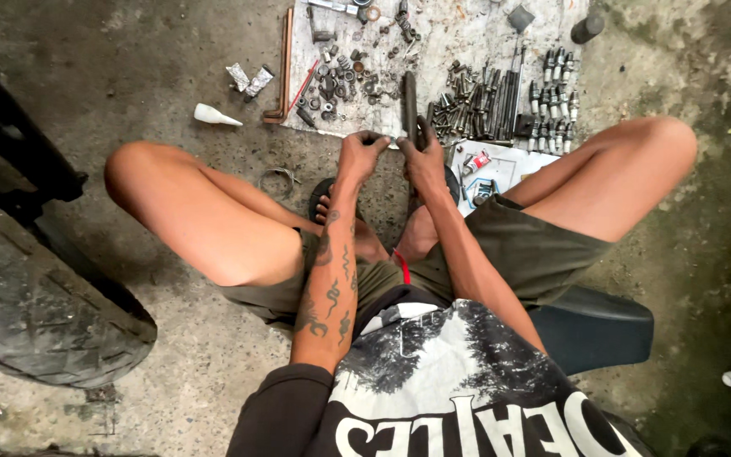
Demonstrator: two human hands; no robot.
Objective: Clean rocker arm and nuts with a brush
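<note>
Rough concrete floor (171, 76) carries a dirty sheet (467, 38) of loose bolts and springs at twelve o'clock. Just below it the left hand (360, 156) pinches something too small to identify, while the right hand (423, 161) is closed around a dark metal rod (410, 101) standing upright. If either grip slips, I judge the small part could drop among the scattered hardware (467, 106) and be lost, or the rod could topple onto it.

hands (392, 152): held part too small to tell | tyre (35, 305): cut off left | sheet (467, 34): top cropped
</note>
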